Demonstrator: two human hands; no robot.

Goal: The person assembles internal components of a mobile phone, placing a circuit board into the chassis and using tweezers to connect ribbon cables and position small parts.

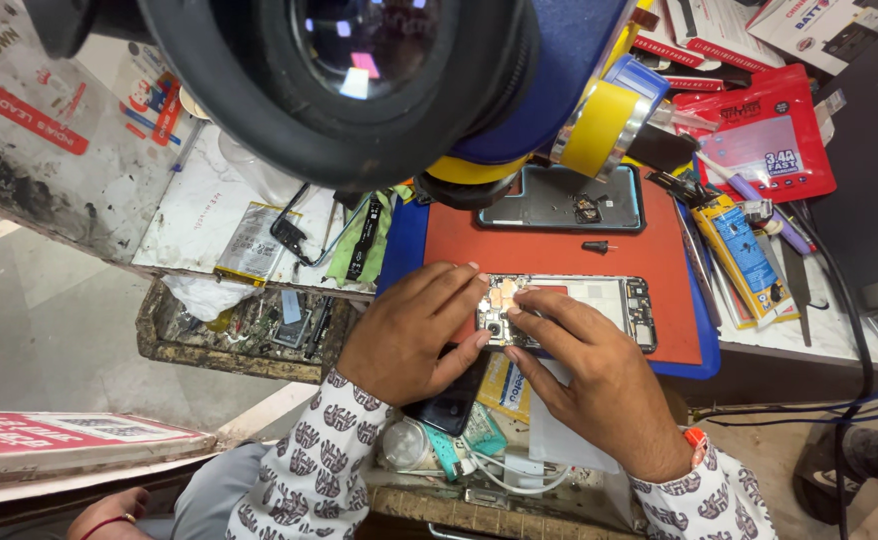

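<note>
While the opened smartphone with its exposed circuit board (569, 310) lies on the red rubber mat (559, 245), left hand (409, 335) and right hand (584, 375) both pinch its camera end, fingers closed on it.

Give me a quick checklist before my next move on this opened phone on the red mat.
1. Opened phone frame lies flat on the red work mat: ok.
2. Left hand steadies the frame's end: ok.
3. Right hand fingertips on the gold board area: ok.
4. Small black screwdriver bit clear of the hands: ok.
5. Grey back cover set aside on the mat: ok.
6. Connector seated: cannot tell.
</note>
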